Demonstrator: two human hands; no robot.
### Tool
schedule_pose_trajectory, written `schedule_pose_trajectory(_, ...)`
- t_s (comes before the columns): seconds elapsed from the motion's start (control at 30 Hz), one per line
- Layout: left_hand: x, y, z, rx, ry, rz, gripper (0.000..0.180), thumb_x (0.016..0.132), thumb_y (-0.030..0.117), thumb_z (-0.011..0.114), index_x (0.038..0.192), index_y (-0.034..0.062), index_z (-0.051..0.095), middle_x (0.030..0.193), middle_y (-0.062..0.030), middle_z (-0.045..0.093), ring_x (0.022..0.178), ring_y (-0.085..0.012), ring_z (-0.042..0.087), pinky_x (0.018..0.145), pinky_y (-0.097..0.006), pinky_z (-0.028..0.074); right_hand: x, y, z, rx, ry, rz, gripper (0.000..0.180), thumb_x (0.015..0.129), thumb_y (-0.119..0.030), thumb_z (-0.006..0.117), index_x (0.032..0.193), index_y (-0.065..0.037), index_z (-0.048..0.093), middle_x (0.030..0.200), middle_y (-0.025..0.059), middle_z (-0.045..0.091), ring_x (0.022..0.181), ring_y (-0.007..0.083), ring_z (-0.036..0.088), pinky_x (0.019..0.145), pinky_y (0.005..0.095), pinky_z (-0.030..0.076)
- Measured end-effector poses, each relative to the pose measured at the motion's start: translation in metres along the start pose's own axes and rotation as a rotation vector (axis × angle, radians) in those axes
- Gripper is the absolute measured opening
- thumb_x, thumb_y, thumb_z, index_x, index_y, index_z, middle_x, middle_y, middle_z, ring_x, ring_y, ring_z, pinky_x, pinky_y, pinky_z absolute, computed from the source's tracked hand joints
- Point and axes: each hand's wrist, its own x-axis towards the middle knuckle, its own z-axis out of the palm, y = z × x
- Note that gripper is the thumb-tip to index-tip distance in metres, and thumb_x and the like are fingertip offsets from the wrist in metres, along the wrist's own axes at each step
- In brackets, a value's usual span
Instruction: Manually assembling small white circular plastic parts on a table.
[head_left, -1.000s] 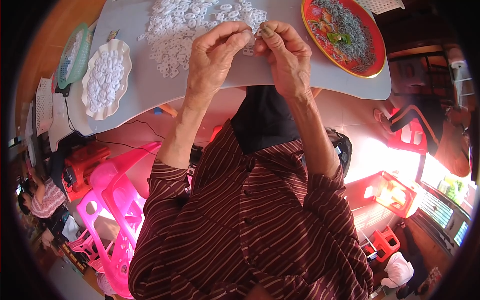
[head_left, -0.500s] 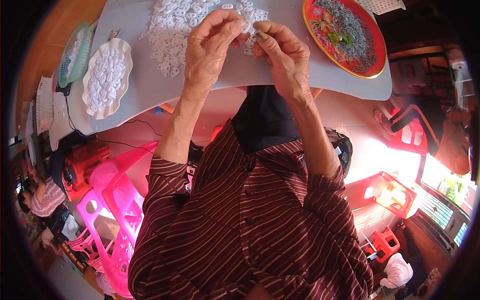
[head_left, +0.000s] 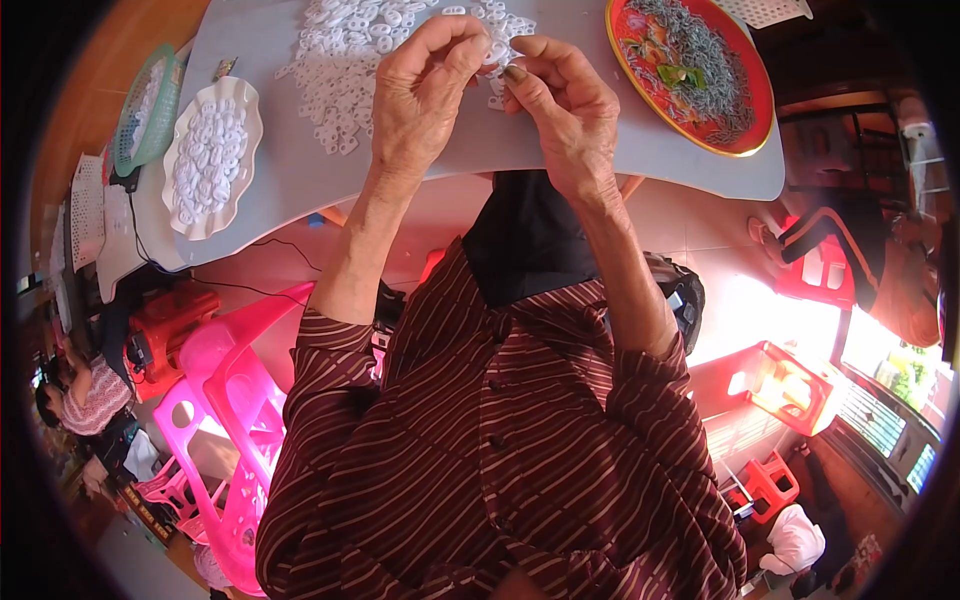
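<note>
Both hands are raised close together over the near part of the grey table [head_left: 450,160]. My left hand [head_left: 425,100] is closed in a pinch on a small white oval plastic piece [head_left: 494,52] that shows at its fingertips. Facing it, my right hand [head_left: 572,115] has thumb and forefinger pressed together beside that piece. Whatever those fingers hold is too small to make out. Beyond and to the left of my hands, many loose white plastic pieces [head_left: 335,75] lie spread over the tabletop.
At the right, a red gold-rimmed tray [head_left: 752,148] holds a heap of small grey metal parts. A white wavy-edged dish [head_left: 250,155] of white oval pieces stands at the left, near a green basket [head_left: 165,110]. Pink plastic chairs [head_left: 215,365] stand at lower left.
The fingertips of both hands have shifted slightly around the small white piece. Both forearms stay almost where they were.
</note>
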Motion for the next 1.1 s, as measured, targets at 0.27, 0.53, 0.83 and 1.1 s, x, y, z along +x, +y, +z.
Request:
schedule_pose_trajectory(0.27, 0.0, -0.002, 0.003, 0.13, -0.026, 0.093, 0.015, 0.087, 0.014, 0.061, 0.098, 0.003, 0.062, 0.079, 0.0012, 0.059, 0.071, -0.0062, 0.052, 0.063, -0.02, 0.044, -0.002, -0.002, 0.001, -0.003, 0.038, -0.008, 0.023, 0.085, 0.001, 0.058, 0.107, 0.003, 0.057, 0.085, 0.0049, 0.063, 0.071, 0.0082, 0.058, 0.065, 0.0215, 0.05)
schedule_pose_trajectory(0.53, 0.001, 0.011, 0.002, 0.199, -0.066, 0.065, 0.02, 0.091, 0.021, 0.056, 0.097, 0.0026, 0.06, 0.077, -0.0024, 0.06, 0.07, -0.0083, 0.056, 0.062, -0.023, 0.045, 0.0, 0.0, 0.002, 0.011, 0.056, -0.043, 0.02, 0.085, 0.001, 0.058, 0.105, 0.004, 0.058, 0.084, 0.0049, 0.064, 0.07, 0.009, 0.059, 0.066, 0.0217, 0.05)
schedule_pose_trajectory(0.83, -0.011, -0.003, 0.011, 0.317, -0.081, 0.015, 0.018, 0.091, 0.017, 0.048, 0.087, 0.0012, 0.054, 0.065, -0.0081, 0.055, 0.063, -0.0111, 0.052, 0.06, -0.028, 0.044, -0.005, -0.004, 0.003, -0.056, 0.096, 0.01, 0.021, 0.088, -0.001, 0.056, 0.109, 0.002, 0.058, 0.088, 0.0036, 0.062, 0.073, 0.0093, 0.056, 0.07, 0.0205, 0.046)
schedule_pose_trajectory(1.1, -0.013, -0.002, 0.001, 0.206, -0.118, 0.007, 0.021, 0.09, 0.017, 0.045, 0.08, -0.0007, 0.049, 0.059, -0.0121, 0.05, 0.053, -0.0198, 0.049, 0.051, -0.033, 0.041, -0.008, -0.007, 0.004, 0.038, -0.031, 0.044, 0.024, 0.088, -0.002, 0.057, 0.111, 0.003, 0.056, 0.09, 0.0054, 0.061, 0.075, 0.0112, 0.057, 0.071, 0.0222, 0.047)
